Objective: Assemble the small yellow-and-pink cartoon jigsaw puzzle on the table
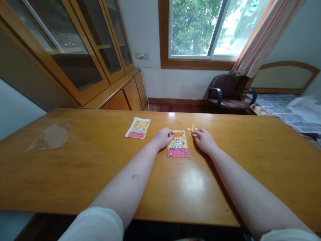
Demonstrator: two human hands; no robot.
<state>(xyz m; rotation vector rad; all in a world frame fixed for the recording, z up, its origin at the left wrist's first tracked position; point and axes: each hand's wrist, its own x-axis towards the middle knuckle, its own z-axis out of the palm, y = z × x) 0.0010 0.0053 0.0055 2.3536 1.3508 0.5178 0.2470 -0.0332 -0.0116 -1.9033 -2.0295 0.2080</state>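
A jigsaw puzzle with a white cartoon animal on yellow and pink lies before me on the table, with a gap in its upper part. My left hand rests at the puzzle's upper left edge, its fingers curled together; what they hold, if anything, is hidden. To the right of the puzzle, a small group of loose puzzle pieces lies on the wood. My right hand is at the near side of that group, thumb and fingers closed on a puzzle piece.
A printed reference picture lies left of the puzzle. Farther left is a clear plastic bag on the wooden table. Beyond the table stand a glass-door cabinet, an office chair and a bed.
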